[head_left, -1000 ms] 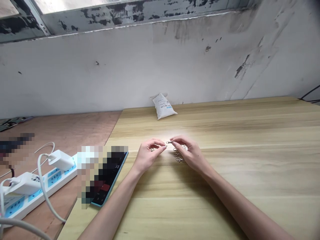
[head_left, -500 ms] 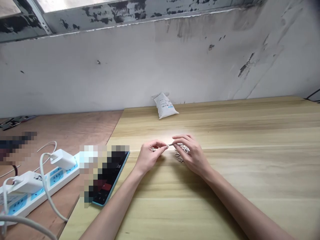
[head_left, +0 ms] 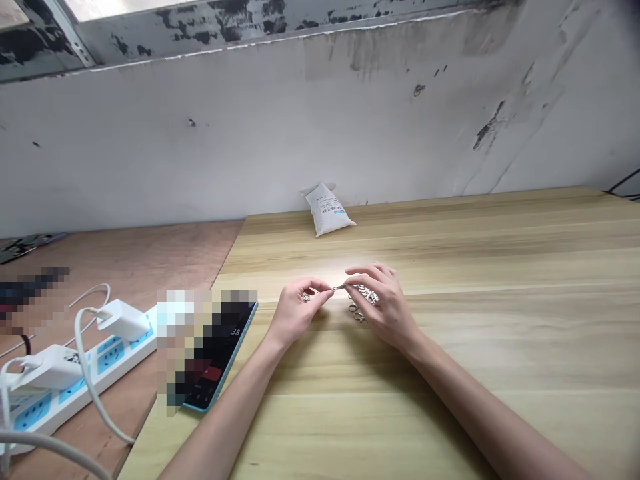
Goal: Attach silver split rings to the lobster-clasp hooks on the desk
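Both my hands rest near the middle of a light wooden table (head_left: 450,373). My left hand (head_left: 297,310) is pinched, thumb against fingers, on a small metal ring. My right hand (head_left: 383,303) pinches a small metal clasp (head_left: 340,288) whose tip meets the left fingertips. Several more metal clasps (head_left: 357,312) lie on the table under and beside my right hand, partly hidden by its fingers.
A small white packet (head_left: 327,210) leans near the wall at the table's far edge. A phone (head_left: 215,357) with a blue rim lies at the table's left edge. On the lower brown board at left sits a white power strip (head_left: 75,373) with chargers and cables.
The hands have stayed almost in place; my right fingers have shifted slightly on the clasp. The view has tilted a little.
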`<state>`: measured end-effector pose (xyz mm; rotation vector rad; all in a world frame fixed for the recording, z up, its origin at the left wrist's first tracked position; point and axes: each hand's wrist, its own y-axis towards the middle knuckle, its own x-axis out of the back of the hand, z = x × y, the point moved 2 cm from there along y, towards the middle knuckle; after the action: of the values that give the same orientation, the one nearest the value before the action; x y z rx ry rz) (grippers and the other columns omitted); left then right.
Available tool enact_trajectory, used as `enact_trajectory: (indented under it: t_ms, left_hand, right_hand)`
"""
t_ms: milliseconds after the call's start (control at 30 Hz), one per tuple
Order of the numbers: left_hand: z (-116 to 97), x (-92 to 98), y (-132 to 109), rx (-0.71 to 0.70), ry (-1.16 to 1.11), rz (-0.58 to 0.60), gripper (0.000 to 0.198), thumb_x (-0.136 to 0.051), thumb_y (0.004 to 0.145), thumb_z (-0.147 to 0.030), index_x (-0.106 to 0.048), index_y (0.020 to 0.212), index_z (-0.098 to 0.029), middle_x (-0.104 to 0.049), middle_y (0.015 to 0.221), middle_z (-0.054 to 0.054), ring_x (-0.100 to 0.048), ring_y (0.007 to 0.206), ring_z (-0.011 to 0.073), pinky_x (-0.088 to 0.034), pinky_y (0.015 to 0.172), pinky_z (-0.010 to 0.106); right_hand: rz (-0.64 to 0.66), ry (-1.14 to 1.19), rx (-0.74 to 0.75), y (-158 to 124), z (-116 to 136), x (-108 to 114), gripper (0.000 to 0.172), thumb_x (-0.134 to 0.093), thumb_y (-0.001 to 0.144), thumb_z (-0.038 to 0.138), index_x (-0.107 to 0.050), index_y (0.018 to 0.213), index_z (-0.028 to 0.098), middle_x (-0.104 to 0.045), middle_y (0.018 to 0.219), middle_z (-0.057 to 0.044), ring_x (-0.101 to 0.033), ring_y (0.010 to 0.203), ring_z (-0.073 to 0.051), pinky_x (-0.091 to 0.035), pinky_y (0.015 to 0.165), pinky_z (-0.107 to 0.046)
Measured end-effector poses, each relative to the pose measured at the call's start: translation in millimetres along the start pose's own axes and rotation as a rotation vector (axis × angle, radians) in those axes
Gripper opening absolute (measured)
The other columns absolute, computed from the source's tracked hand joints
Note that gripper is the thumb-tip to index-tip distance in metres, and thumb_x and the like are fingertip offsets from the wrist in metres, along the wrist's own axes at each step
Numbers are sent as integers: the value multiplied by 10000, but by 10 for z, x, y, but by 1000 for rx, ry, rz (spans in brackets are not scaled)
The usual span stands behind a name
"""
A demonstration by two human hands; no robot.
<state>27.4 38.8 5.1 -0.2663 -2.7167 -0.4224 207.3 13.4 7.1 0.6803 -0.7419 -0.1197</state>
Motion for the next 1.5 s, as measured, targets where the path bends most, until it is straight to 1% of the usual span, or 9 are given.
enact_trajectory:
  t_ms: [300,700,1067,1167,1300,1400,1500]
  left_hand:
    - [-1,3,-5,-3,-17,13,158,-669,810,-334,-721,803,-186,-736,821,38,-656,767,179,-501,747,291]
    - [-35,5,-7,-2,-9,16,121,-672,811,-304,-716,798,-192,-734,823,27,-658,785,175,-483,777,291]
    - [-20,8,0,-7,-14,18,116,-671,813,-297,-716,805,-190,-731,820,23,-653,782,167,-475,762,276]
    - [-15,11,-2,-1,-12,30,123,-661,823,-296,-713,812,-185,-727,829,26,-646,789,167,-466,761,276]
    - [-3,2,-6,18,-15,43,129,-656,829,-293,-707,812,-175,-722,826,26,-635,775,159,-457,740,267]
    - [23,-16,-7,31,-30,48,128,-658,827,-288,-704,806,-170,-719,819,27,-627,755,152,-456,716,260]
    - [61,-30,-7,46,-58,48,133,-662,823,-292,-702,804,-167,-716,815,29,-623,739,148,-461,697,255]
  right_hand:
    - [25,-67,27,-18,-4,-21,166,-521,923,232,-678,875,258,-681,1095,-47,-579,980,-230,-360,900,-416]
    - [-54,-32,2,-14,40,15,176,-523,929,251,-693,887,253,-670,1003,-59,-576,952,-229,-353,881,-409]
    - [-36,-46,13,-17,37,6,190,-517,933,260,-700,886,249,-658,990,-57,-574,928,-220,-357,862,-389]
    - [-42,-73,42,-20,29,-4,174,-523,936,252,-693,901,247,-658,991,-51,-573,913,-210,-356,863,-383]
    - [-64,-139,122,-29,35,-13,160,-526,939,214,-679,895,230,-651,950,-44,-556,864,-187,-344,879,-382]
    - [-55,-194,164,-33,39,-15,168,-522,940,195,-678,888,228,-632,902,-35,-535,807,-168,-334,906,-390]
    - [-39,-212,173,-34,29,-22,166,-529,936,192,-681,883,229,-615,870,-30,-525,780,-160,-331,908,-388]
